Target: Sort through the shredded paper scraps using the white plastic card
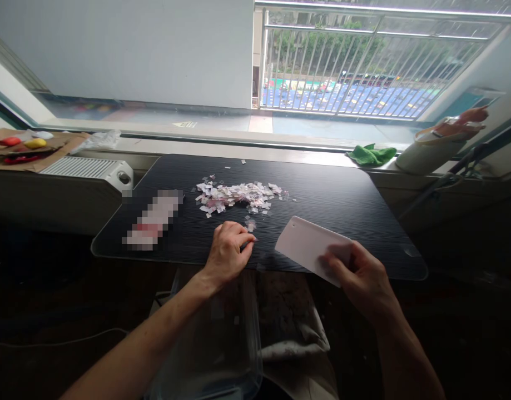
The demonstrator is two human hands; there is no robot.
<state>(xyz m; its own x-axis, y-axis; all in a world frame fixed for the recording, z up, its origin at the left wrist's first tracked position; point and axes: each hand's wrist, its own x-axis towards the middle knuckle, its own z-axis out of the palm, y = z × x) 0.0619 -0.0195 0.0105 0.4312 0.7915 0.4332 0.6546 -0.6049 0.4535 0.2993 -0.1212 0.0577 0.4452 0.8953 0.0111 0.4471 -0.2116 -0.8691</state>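
Note:
My left hand [230, 247] is closed in a pinch above the near part of the black tabletop [330, 191]. What its fingertips hold, if anything, is too small to make out. Just beyond it lies a heap of small cut paper scraps [238, 194], whitish and pinkish, with a few clear bits [250, 225] strayed toward the hand. My right hand [361, 278] grips a flat white card [311, 241] by its right end, thumb on top. The card has a small hole near its far left corner and is held tilted over the table's near edge.
A clear plastic bin [255, 355] stands below the table edge beside a pale cloth [297, 350] on my lap. A blurred-out item [153, 222] lies at the table's left. Along the sill are a green cloth [372, 155], a pale container [428, 147] and a radiator [88, 169].

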